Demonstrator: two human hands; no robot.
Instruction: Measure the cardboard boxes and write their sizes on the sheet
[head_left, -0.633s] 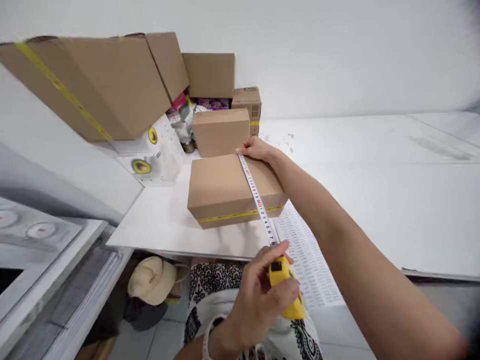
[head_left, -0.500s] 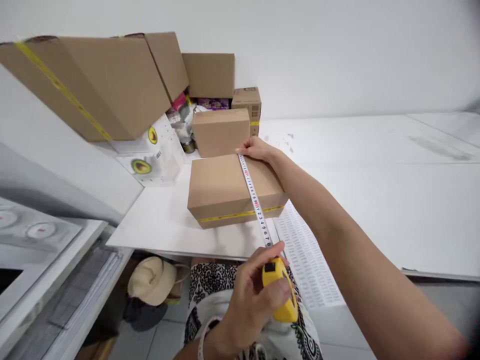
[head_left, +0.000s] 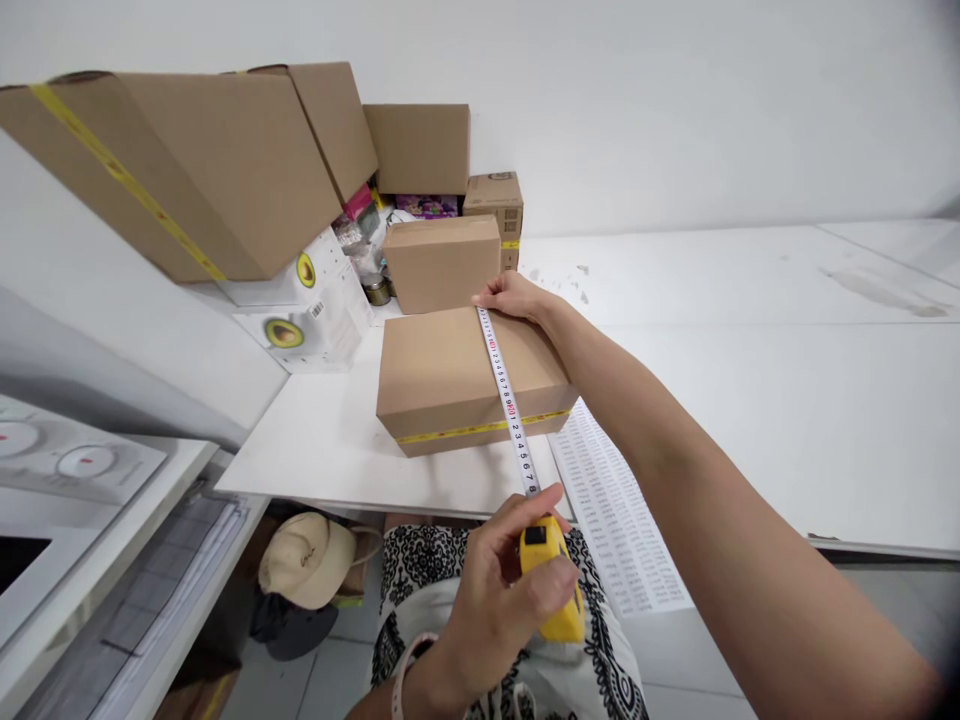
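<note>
Currently, the left hand (head_left: 495, 590) is grasping a yellow tape measure (head_left: 551, 555) just in front of the desk (head_left: 322, 430), above the person's lap. The thumb is lying across the side of the case, and the index finger is reaching over its front end, close to the strip (head_left: 504, 388). The right hand (head_left: 514, 294) is pinching at the far edge of a brown box (head_left: 465, 360), and its fingertips are covering the far end of the strip, so the exact hold is hidden.

The strip is running straight across the top of the box, passing the near edge and leading on to the left hand. The box is sitting on the desk, with a band of yellow tape (head_left: 457, 433) running along its front side. A smaller box (head_left: 442, 268) is standing just behind it. To the right, a printed sheet (head_left: 622, 520) is lying beside the box and sticking out past the front edge of the desk. Below the desk, on the left, a beige cap (head_left: 307, 560) is resting above a dark one.
</note>
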